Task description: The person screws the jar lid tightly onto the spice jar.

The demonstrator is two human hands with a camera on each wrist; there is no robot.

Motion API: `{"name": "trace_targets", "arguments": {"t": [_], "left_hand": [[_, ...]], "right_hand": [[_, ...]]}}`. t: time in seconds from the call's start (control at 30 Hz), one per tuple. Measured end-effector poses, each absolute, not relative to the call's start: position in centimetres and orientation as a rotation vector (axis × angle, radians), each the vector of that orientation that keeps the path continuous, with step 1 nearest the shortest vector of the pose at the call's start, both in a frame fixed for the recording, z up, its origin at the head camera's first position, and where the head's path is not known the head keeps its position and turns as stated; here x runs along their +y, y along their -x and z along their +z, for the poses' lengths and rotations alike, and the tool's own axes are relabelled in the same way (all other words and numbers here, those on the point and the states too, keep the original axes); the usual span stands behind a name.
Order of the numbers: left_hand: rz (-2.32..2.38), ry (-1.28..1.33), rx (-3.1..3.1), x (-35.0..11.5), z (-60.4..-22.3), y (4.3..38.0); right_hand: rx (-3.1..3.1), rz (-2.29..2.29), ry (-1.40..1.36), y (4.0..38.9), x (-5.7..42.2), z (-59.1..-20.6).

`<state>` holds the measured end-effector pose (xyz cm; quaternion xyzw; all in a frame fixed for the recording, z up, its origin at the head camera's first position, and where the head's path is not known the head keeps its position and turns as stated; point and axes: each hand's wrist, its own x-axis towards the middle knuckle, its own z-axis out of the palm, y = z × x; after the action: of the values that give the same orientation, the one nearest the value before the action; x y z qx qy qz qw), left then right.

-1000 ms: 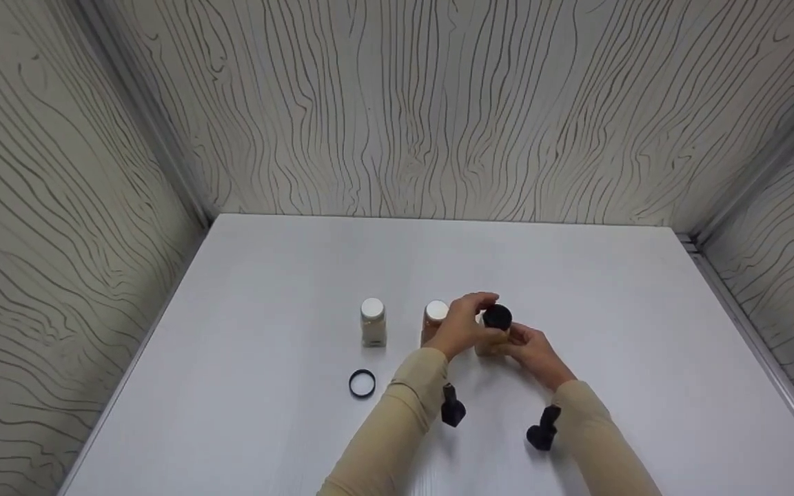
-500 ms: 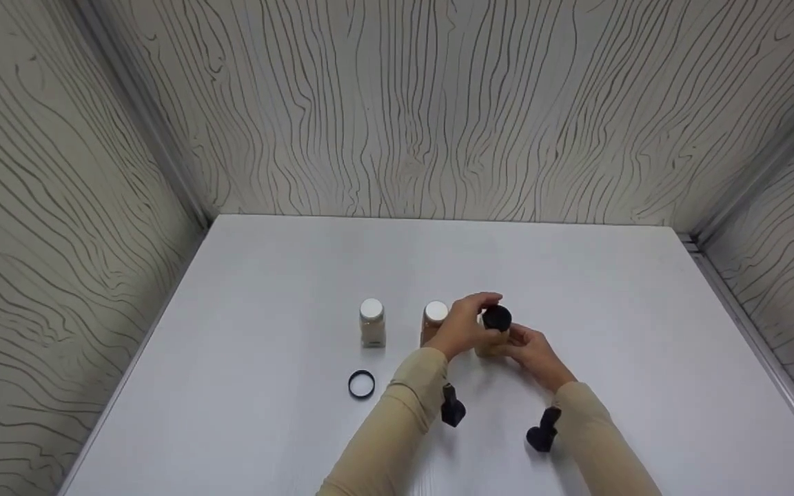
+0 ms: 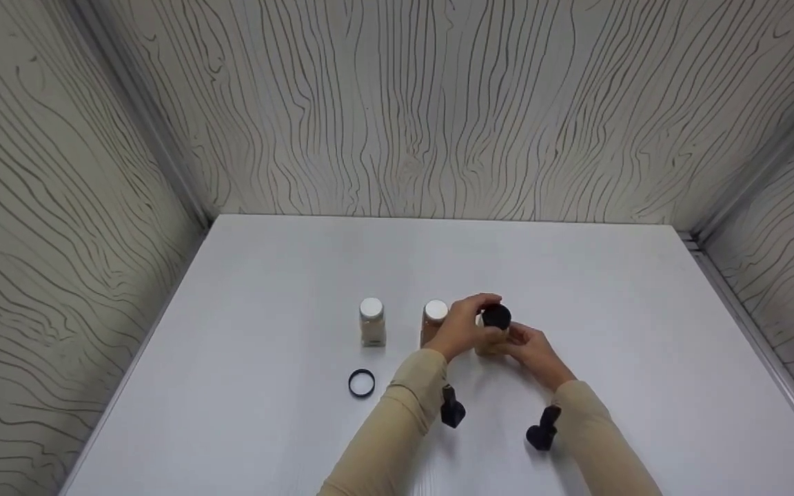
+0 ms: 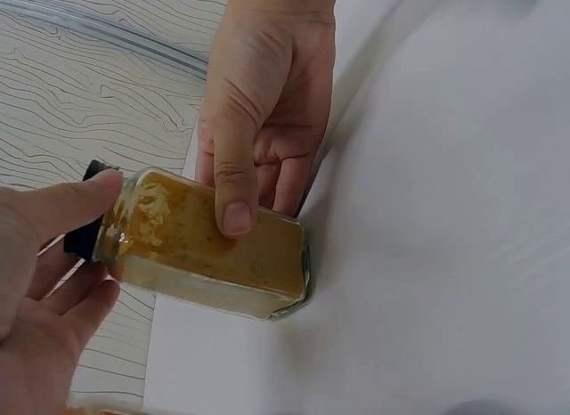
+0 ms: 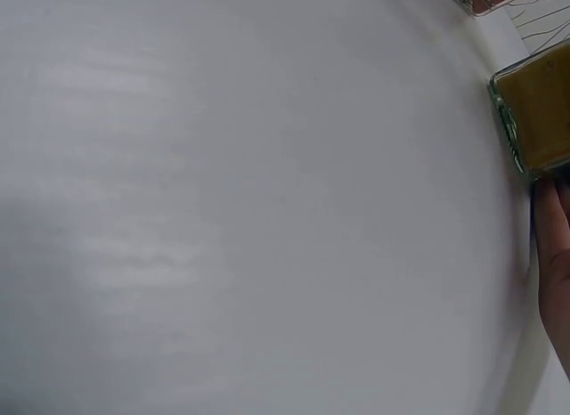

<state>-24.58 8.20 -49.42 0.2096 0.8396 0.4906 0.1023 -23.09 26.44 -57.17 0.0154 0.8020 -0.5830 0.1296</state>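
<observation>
A square glass spice jar [image 4: 205,241] of yellow-brown powder is held between both hands, its black cap [image 3: 496,317] uppermost in the head view. My left hand [image 3: 466,325] grips the cap, with the thumb [image 4: 85,201] across its edge and the jar's neck. Lower down, my right hand [image 3: 536,355] holds the glass body, thumb laid along one face in the left wrist view. The jar's base [image 5: 508,121] shows in the right wrist view, beside the right fingers. Just left of my left hand stands a reddish-brown jar [image 3: 433,324] with a white top, partly hidden by that hand.
Further left stands a pale-filled jar [image 3: 373,327] with a white top. Nearer the person, a black ring-shaped cap [image 3: 362,372] lies on the white table [image 3: 266,289]. Wood-grain panels [image 3: 397,110] border the table at the back and sides.
</observation>
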Motion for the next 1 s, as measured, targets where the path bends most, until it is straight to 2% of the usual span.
{"name": "trace_targets", "arguments": {"t": [0.8, 1.0], "left_hand": [[1.365, -0.715, 2.561, 8.18, -49.29, 24.64], [1.384, -0.658, 2.547, 8.19, -49.35, 24.58]], "right_hand": [[2.375, -1.665, 0.002, 23.17, 26.68, -57.06], [2.358, -1.680, 0.004, 23.08, 26.62, -57.21]]}}
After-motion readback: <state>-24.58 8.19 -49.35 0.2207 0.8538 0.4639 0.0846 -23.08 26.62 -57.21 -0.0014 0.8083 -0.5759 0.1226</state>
